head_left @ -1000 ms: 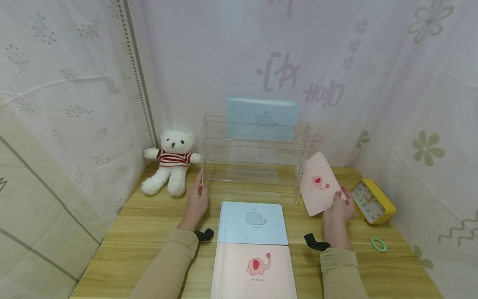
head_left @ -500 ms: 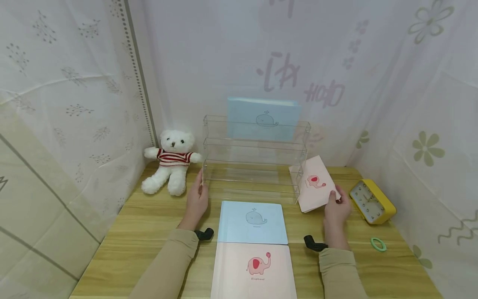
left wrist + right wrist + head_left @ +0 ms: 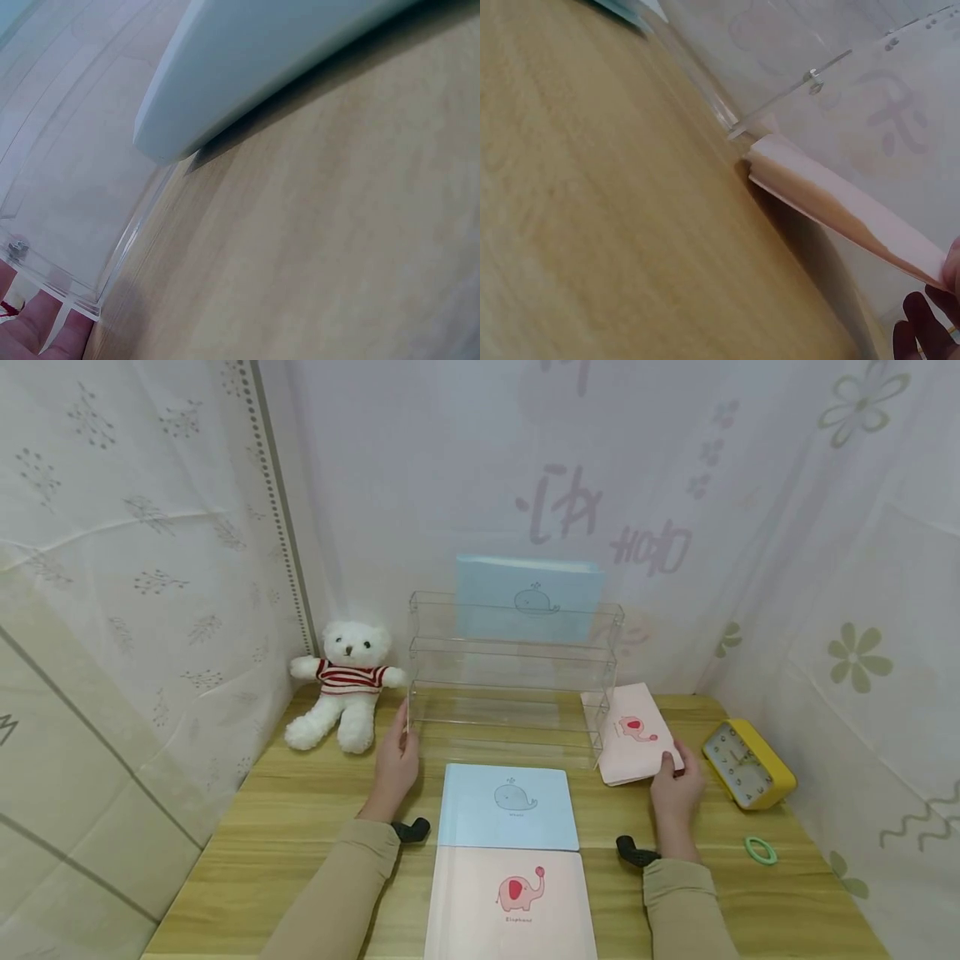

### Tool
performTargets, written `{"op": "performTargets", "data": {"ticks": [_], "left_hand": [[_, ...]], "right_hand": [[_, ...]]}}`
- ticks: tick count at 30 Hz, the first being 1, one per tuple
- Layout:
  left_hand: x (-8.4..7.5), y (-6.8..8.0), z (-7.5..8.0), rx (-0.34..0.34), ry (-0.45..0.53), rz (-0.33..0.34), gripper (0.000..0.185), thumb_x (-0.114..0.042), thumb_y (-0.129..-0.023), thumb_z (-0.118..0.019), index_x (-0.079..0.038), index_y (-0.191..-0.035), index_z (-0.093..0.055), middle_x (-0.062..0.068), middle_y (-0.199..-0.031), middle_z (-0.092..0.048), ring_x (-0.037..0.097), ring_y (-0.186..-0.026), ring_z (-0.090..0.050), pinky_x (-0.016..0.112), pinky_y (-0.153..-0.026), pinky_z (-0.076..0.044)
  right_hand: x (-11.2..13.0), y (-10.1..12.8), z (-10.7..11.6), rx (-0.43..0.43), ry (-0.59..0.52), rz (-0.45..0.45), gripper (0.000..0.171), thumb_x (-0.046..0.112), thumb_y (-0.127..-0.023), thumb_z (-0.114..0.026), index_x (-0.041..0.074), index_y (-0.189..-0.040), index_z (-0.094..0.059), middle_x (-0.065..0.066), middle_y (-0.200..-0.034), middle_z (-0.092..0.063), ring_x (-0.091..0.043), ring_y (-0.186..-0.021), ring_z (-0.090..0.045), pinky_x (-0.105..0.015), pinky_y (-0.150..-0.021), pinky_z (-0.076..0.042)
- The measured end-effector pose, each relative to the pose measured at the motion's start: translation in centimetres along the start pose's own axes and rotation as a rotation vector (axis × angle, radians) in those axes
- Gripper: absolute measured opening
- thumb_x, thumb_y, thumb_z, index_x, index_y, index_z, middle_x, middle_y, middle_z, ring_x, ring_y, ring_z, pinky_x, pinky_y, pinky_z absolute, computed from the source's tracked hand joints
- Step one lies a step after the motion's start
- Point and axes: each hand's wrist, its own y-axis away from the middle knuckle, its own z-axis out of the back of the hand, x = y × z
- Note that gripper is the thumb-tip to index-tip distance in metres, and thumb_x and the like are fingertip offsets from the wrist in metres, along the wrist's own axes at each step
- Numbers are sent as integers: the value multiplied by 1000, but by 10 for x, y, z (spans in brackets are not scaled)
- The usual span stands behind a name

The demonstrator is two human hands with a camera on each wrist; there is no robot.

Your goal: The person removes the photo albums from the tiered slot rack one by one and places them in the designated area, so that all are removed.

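Note:
A clear acrylic tiered rack (image 3: pixel 510 703) stands at the back of the table. My left hand (image 3: pixel 396 764) rests against its left side; in the left wrist view the fingers (image 3: pixel 67 337) lie along the outside of the side panel. At the rack's right, my right hand (image 3: pixel 677 781) pinches the edge of a pink elephant book (image 3: pixel 633 735) between thumb and fingers. That book's left part shows behind the clear side panel. In the right wrist view the pink book (image 3: pixel 847 217) is tilted, one end near the rack's corner.
A blue whale book (image 3: pixel 508 808) and a pink elephant book (image 3: pixel 513 902) lie flat in front. Another blue whale book (image 3: pixel 528 597) stands on the rack's top tier. A white teddy bear (image 3: pixel 347 685) sits left; a yellow clock (image 3: pixel 750 764) and green ring (image 3: pixel 761 850) lie right.
The right hand has brought the pink elephant book left and lower, turning it, until it sits beside and partly behind the rack's right panel. The left hand has stayed in place.

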Motion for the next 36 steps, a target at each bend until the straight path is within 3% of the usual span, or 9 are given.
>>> {"op": "performTargets", "data": {"ticks": [5, 8, 10, 12, 22, 36], "left_hand": [[-1, 0, -1, -1, 6, -2, 66, -15, -117, -46, -33, -177, -26, 8, -182, -32, 41, -160, -44, 65, -124, -46], [0, 0, -1, 1, 16, -1, 64, -17, -118, -45, -34, -177, -26, 6, -183, -31, 40, -162, -42, 64, -126, -45], [1, 0, -1, 0, 17, -1, 64, -18, -118, -44, -35, -176, -26, 5, -183, -30, 39, -162, -41, 63, -126, -44], [1, 0, -1, -3, 17, -4, 64, -18, -118, -44, -34, -177, -26, 6, -183, -31, 39, -162, -42, 64, -126, -45], [0, -1, -1, -7, 23, 5, 66, -14, -117, -45, -34, -177, -25, 6, -183, -30, 39, -162, -41, 63, -126, -45], [0, 0, -1, -1, 21, 3, 65, -14, -118, -45, -33, -177, -25, 8, -183, -30, 40, -163, -39, 62, -127, -44]], "right_hand": [[-5, 0, -1, 30, 50, -24, 43, 19, -115, -55, 5, -154, -63, -21, -148, -67, -12, -92, -51, -17, -74, -38], [-6, 0, -2, 55, 56, -35, 44, 18, -115, -54, 3, -155, -60, -23, -156, -62, -30, -119, -63, -32, -99, -53], [-7, 0, -2, 70, 60, -44, 45, 16, -114, -53, 0, -156, -58, -26, -160, -59, -39, -142, -58, -48, -119, -50], [-8, -1, -2, 83, 72, -51, 45, 15, -115, -53, -2, -156, -57, -28, -161, -56, -45, -156, -48, -61, -130, -38], [-6, -2, -1, 119, 139, -87, 46, 15, -114, -53, -5, -155, -55, -30, -163, -54, -49, -158, -44, -63, -133, -34], [-16, -6, -4, 129, 236, -106, 47, 17, -113, -54, -3, -155, -56, -33, -160, -55, -51, -154, -47, -64, -129, -37]]}}
